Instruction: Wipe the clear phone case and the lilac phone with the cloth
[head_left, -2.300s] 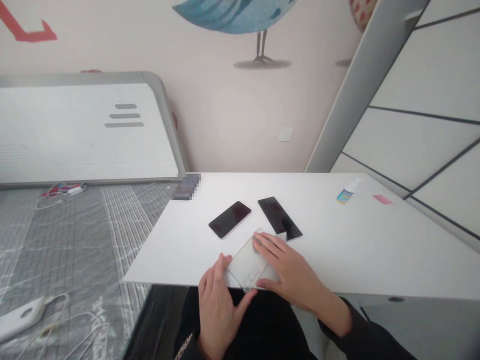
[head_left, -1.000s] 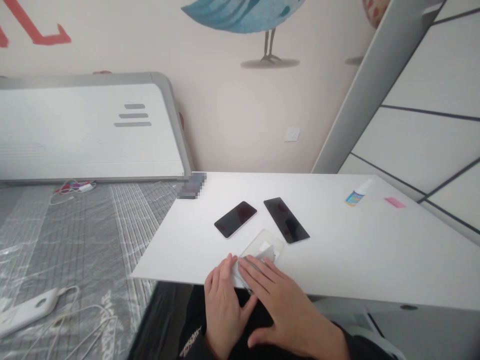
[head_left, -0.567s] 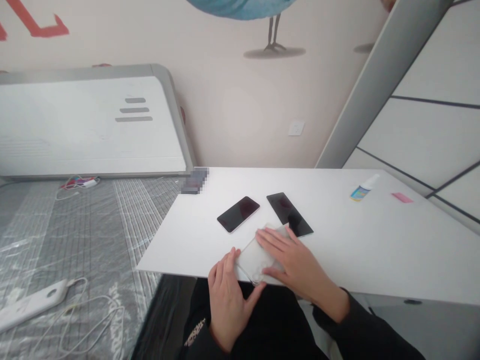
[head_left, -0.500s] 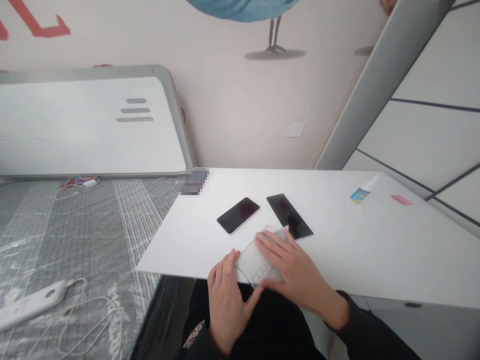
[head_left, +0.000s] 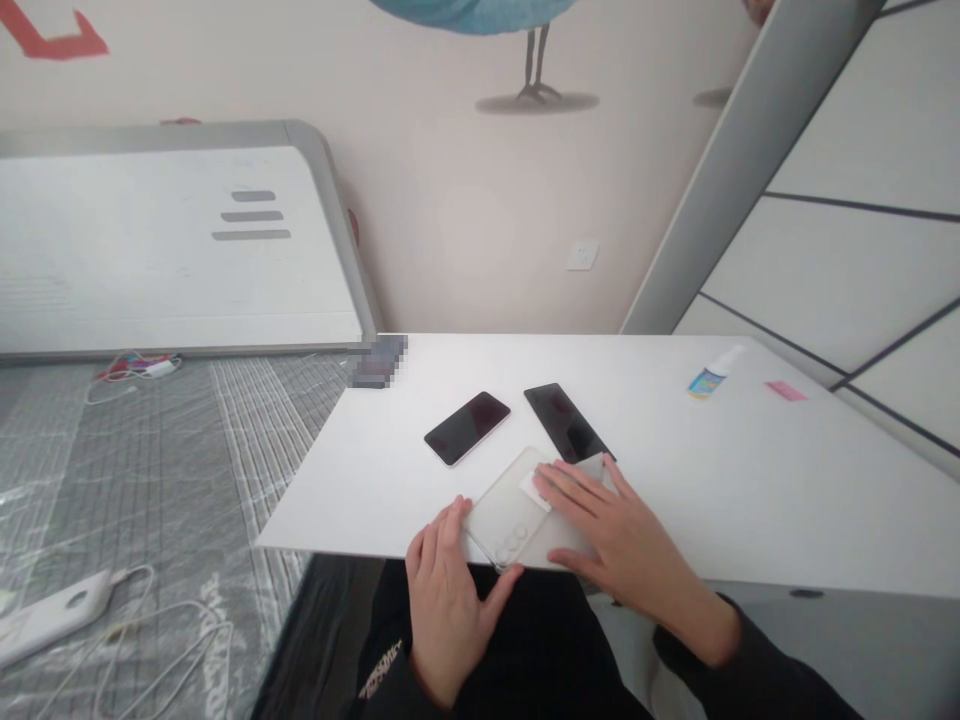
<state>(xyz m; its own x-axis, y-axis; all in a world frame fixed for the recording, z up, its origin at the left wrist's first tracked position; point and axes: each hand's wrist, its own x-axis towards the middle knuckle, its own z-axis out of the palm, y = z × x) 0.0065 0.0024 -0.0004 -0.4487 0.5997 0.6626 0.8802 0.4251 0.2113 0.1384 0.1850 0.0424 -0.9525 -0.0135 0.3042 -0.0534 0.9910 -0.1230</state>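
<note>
A: What's around the hands, biggest first?

B: A wall (head_left: pixel 465 220) at the back, a wardrobe (head_left: pixel 840 270) on the right, and a bed (head_left: pixel 172 470) on the left with a white device (head_left: pixel 60 615) and loose cables lying on it. Then the white desk (head_left: pixel 735 500).

A: And on the desk?

B: Two dark-screened phones lie past the hands: the left phone (head_left: pixel 466 428) and the right phone (head_left: pixel 564 420). A spray bottle (head_left: pixel 706 383) lies well off to the right, with a pink slip (head_left: pixel 786 391) beyond it. Something blurred out sits at the far left corner.

A: Anything in the way?

B: The near end of the right phone meets the right hand (head_left: pixel 619 520) and its pale cloth (head_left: pixel 551 540) in this view, so I can't tell whether they touch.

A: Where's the clear case (head_left: pixel 495 515)?

B: At the desk's near edge, between the hands, camera holes towards the person. The left hand (head_left: pixel 450 600) grips its left side, fingertips at one corner and thumb at another. The right hand lies flat, fingers stretched out, on the cloth, which overlaps the case's right side.
</note>
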